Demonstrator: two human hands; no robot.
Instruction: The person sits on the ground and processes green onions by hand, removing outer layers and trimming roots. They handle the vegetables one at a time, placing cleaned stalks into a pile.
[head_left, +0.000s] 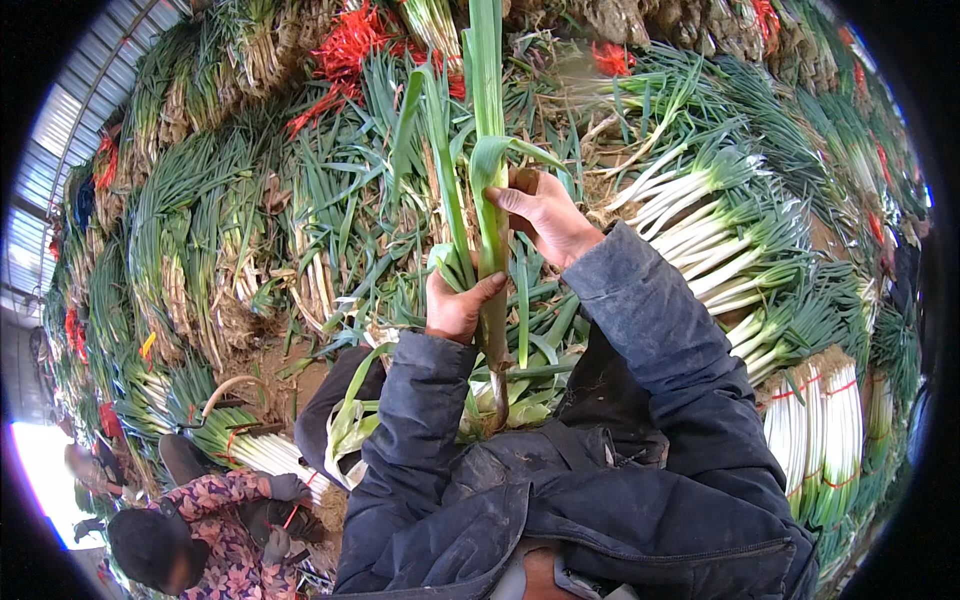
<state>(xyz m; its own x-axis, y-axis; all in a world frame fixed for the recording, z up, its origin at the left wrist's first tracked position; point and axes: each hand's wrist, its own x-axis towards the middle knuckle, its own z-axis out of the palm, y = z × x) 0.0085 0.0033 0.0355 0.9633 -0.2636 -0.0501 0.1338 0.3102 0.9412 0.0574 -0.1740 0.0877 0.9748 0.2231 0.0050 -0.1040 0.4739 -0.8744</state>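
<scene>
One long green onion stalk (493, 322) stands upright before my chest, its root end low by my lap and its green leaves (486, 75) reaching the top of the view. My left hand (459, 301) grips the stalk around its middle, thumb across the front. Higher up, my right hand (546, 216) pinches a folded outer leaf (491, 161) against the stalk between thumb and fingers. A second leaf (448, 165) splits off to the left above my left hand. Peeled leaf scraps (352, 427) lie about my lap.
Cleaned white-stemmed onions (701, 225) lie in a row at right, above tied bundles (814, 435). Untrimmed onions (195, 225) heap at left. Red ties (349, 45) lie at the top. A co-worker in a floral jacket (225, 517), lower left, handles a tied bundle (274, 454).
</scene>
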